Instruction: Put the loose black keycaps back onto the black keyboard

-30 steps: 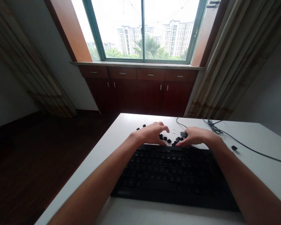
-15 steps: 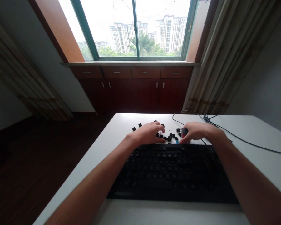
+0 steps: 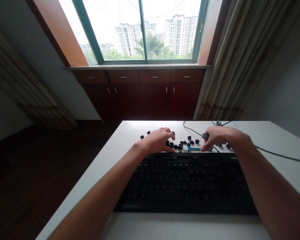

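Plug-like piece [image 3: 205, 136]: one, small and dark, over the bench [image 3: 180, 225], beyond the keyboard [image 3: 175, 181].
Right hand [image 3: 216, 136]: grip closed on that piece between thumb and fingers; the thumb tip overlaps the brush [image 3: 195, 149], and I cannot tell whether it touches.
Handling: a light, steady pinch should serve best; lifting clear before moving sideways would likely spare the brush and caps a knock.
Brush: one, blue-handled, pale bristles to the left, lying just past the keyboard's far edge.
Keycaps [image 3: 197, 141]: about fifteen, black, loose; the clump hides an exact count.
Left hand [image 3: 161, 138]: thumb and fingers spread apart, curved around the clump's left end; nothing seen held.
Pale outline piece [image 3: 181, 136]: one, among the caps.
Keyboard: one, black, nearest the person.
Cord [image 3: 277, 155]: seemingly one, bunched behind the right hand.
Curtains [image 3: 237, 73]: two, flanking one window [image 3: 145, 36].
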`<state>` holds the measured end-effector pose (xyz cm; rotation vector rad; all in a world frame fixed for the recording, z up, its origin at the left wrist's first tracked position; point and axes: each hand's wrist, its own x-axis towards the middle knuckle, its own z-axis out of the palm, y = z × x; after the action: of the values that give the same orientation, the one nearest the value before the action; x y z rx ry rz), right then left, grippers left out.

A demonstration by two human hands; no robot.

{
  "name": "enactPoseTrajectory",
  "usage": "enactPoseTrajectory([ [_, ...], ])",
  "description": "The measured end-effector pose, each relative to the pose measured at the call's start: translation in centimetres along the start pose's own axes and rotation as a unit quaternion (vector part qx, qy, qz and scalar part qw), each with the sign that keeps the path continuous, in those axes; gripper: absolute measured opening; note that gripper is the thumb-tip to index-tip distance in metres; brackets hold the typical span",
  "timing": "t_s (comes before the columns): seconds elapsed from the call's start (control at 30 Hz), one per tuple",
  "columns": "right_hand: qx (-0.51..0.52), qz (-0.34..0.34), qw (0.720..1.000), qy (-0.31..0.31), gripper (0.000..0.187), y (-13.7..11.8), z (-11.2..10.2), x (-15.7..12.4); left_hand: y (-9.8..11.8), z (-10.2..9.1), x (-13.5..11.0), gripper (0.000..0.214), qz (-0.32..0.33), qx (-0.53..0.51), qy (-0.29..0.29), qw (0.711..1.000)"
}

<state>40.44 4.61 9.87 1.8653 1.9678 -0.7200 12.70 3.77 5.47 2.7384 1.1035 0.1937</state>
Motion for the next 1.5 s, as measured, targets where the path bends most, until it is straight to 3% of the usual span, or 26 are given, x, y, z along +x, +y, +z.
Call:
enactPoseTrajectory([
  [0.2,0.020,-0.077,0.995,-0.068,0.051,-1.9,0.3,-0.2,0.4,0.0,0.2,0.051,0.011,0.016,0.009,1.000],
  [0.4,0.035,-0.165,0.985,-0.041,0.047,-4.0,1.0,0.1,0.4,0.0,0.1,0.052,0.014,0.024,0.011,1.000],
  [0.53,0.104,-0.219,0.969,-0.049,0.040,-4.6,1.5,0.4,0.3,0.2,0.1,0.049,0.011,0.028,0.010,1.000],
  [0.77,0.194,-0.249,0.949,-0.026,0.042,-5.0,2.2,1.0,0.4,0.0,0.0,0.044,0.007,0.030,0.006,1.000],
  [0.9,0.156,-0.233,0.960,0.019,0.040,-4.6,1.6,0.5,0.3,-0.1,-0.1,0.048,0.003,0.028,0.011,1.000],
  [1.03,0.085,-0.154,0.983,0.059,0.035,-3.3,1.0,0.4,0.3,-0.2,-0.1,0.051,-0.001,0.025,0.009,1.000],
  [1.5,0.008,-0.050,0.998,0.031,0.018,-1.5,1.0,1.0,0.1,-0.6,-0.2,0.048,-0.010,0.020,-0.012,1.000],
])
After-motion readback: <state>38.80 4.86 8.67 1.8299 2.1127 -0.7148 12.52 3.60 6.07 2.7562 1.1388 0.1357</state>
